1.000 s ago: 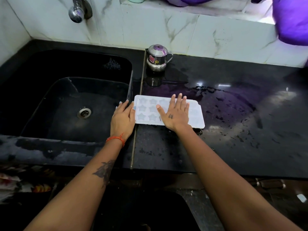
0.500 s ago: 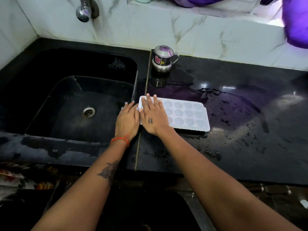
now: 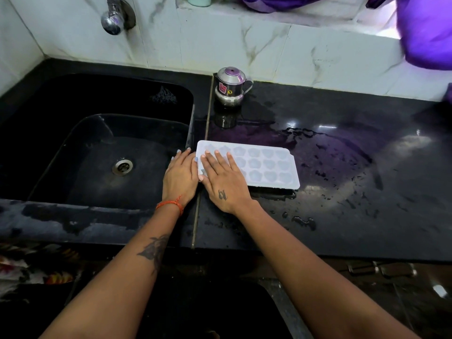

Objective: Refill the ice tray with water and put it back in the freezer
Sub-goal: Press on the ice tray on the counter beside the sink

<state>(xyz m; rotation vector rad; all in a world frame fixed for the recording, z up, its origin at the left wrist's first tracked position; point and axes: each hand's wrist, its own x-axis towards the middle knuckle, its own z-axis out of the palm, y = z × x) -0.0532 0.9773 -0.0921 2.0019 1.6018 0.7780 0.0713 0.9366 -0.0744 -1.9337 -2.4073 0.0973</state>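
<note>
- The ice tray [image 3: 266, 167] lies flat on the wet black counter [image 3: 342, 192], its left end right beside the seam where the counter meets the sink [image 3: 97, 155]; star-shaped cells are seen across its top.
- The right hand [image 3: 223, 181] is laid flat on the left end of the tray, fingers straight and slightly spread, pressing down. A second ago it was pressed on the middle of the tray; it has since been slid to the left end.
- The left hand [image 3: 181, 176] is held flat with fingers together, against the tray's left edge at the sink rim, where it was a second ago as well.
- This sweep along the top is judged to be a pressing or wiping of the tray surface; whether the cells hold water cannot be told, so the freezer step is judged not yet begun.
- Edges: the drop into the sink lies just left of the tray, so a leftward push could tip it over the rim.
- Open room: bare wet counter is seen to the right and toward the front edge. A small steel pot [image 3: 231, 85] stands well behind the tray, near the wall. The tap [image 3: 115, 19] is mounted above the sink's far side.
</note>
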